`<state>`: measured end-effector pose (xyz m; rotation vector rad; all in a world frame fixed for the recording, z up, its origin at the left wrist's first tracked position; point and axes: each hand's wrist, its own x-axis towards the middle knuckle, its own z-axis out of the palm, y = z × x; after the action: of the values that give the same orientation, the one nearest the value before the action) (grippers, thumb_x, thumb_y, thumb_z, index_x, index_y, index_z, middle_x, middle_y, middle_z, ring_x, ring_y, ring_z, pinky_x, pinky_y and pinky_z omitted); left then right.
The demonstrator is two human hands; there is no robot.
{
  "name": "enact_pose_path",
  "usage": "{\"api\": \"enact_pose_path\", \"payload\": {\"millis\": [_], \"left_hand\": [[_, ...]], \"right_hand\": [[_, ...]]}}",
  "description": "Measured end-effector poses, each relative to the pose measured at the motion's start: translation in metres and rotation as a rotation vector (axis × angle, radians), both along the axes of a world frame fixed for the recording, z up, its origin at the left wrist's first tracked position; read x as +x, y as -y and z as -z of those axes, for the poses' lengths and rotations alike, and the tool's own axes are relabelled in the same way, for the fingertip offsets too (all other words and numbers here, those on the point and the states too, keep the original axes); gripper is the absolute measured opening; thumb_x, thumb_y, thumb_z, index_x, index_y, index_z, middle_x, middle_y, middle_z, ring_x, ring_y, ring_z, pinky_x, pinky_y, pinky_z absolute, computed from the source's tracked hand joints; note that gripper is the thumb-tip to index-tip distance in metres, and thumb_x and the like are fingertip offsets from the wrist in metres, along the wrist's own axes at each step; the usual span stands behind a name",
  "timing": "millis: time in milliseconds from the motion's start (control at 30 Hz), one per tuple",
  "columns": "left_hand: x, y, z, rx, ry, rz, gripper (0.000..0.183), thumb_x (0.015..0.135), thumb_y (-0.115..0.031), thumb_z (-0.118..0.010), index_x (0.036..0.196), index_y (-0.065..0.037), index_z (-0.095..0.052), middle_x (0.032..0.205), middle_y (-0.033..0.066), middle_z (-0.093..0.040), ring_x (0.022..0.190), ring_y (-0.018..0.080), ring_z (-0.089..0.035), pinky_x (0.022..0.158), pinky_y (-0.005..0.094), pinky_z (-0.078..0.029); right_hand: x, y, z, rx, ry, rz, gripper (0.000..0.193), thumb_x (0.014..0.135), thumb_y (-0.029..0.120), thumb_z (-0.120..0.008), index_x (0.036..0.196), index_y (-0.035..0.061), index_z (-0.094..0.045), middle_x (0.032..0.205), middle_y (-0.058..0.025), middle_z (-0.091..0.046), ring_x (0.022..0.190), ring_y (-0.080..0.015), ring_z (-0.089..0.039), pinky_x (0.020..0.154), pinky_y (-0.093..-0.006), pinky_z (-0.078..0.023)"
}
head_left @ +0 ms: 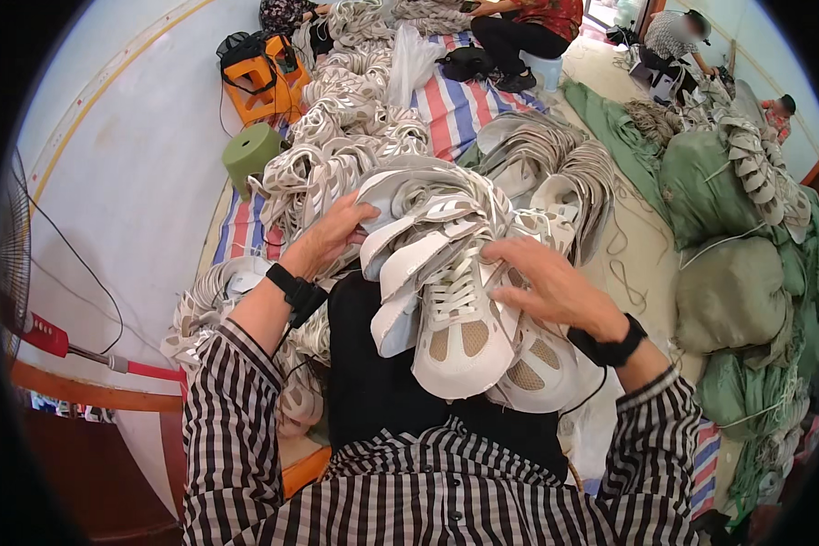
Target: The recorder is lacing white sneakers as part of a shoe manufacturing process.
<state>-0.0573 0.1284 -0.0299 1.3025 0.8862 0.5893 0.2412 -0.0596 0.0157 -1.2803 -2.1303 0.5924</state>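
Both hands on a stack of white shoe uppers at frame centre, piles all around.

Largest first: heaps of white uppers (355, 118) run up the striped mat (460, 105) toward the top of frame; green sacks (728, 291) fill the right side; green stool (251, 150) upper left. The held bundle of laced uppers (455, 318) sits on the lap, long axis running from lower centre up toward the pile. Left hand (329, 235) lies flat, fingers spread on the bundle's upper-left edge, no closed grip. Right hand (555, 289) is nearer the top upper, fingers curled over its right edge, pinching the layers.
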Motion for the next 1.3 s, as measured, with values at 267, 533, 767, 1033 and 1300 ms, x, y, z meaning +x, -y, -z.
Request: {"api": "enact_pose_path", "payload": {"millis": [267, 533, 767, 1033, 1300], "left_hand": [[-0.014, -0.008, 0.020, -0.084, -0.002, -0.057, 0.040, 0.089, -0.011, -0.053, 0.128, -0.002, -0.050, 0.107, 0.0075, -0.061, 0.091, 0.0158, -0.063, 0.071, 0.0321, -0.058], [-0.005, -0.006, 0.029, -0.137, 0.037, -0.082, 0.037, 0.088, -0.005, -0.053, 0.125, -0.002, -0.051, 0.102, 0.0077, -0.062, 0.082, 0.0133, -0.062, 0.062, 0.0278, -0.054], [0.005, 0.006, 0.008, -0.078, 0.052, -0.045, 0.040, 0.088, -0.003, -0.053, 0.128, 0.000, -0.052, 0.106, 0.0079, -0.063, 0.087, 0.0121, -0.062, 0.070, 0.0281, -0.053], [0.014, 0.017, 0.005, 0.250, -0.115, 0.035, 0.044, 0.087, -0.013, -0.054, 0.129, -0.005, -0.052, 0.091, 0.0011, -0.061, 0.070, 0.0083, -0.050, 0.056, 0.0233, -0.041], [0.006, 0.069, -0.026, 0.810, -0.279, -0.228, 0.047, 0.084, -0.013, -0.062, 0.126, 0.003, -0.052, 0.114, 0.0149, -0.063, 0.105, 0.0249, -0.061, 0.093, 0.0318, -0.047]], "right_hand": [[0.028, -0.008, 0.022, -0.382, -0.255, -0.219, 0.060, 0.083, 0.021, -0.067, 0.139, 0.0103, -0.048, 0.149, -0.0132, -0.041, 0.137, -0.0290, -0.038, 0.112, -0.0406, -0.031], [0.005, 0.008, 0.033, -0.061, -0.035, -0.051, 0.066, 0.077, 0.008, -0.066, 0.140, 0.0084, -0.045, 0.142, -0.0161, -0.046, 0.132, -0.0331, -0.043, 0.110, -0.0404, -0.034], [-0.040, -0.026, 0.006, 0.269, 0.299, -0.132, 0.036, 0.072, 0.006, -0.062, 0.108, 0.0012, -0.061, 0.097, -0.0143, -0.064, 0.094, -0.0336, -0.061, 0.083, -0.0413, -0.049], [-0.045, -0.052, 0.024, 0.100, 0.307, 0.004, 0.026, 0.072, 0.013, -0.067, 0.096, 0.0024, -0.063, 0.090, -0.0159, -0.066, 0.092, -0.0356, -0.063, 0.077, -0.0420, -0.049], [-0.013, -0.003, 0.083, -0.208, -0.284, 0.348, 0.063, 0.086, 0.036, -0.067, 0.133, 0.0020, -0.042, 0.129, -0.0247, -0.055, 0.120, -0.0386, -0.053, 0.099, -0.0408, -0.042]]}}
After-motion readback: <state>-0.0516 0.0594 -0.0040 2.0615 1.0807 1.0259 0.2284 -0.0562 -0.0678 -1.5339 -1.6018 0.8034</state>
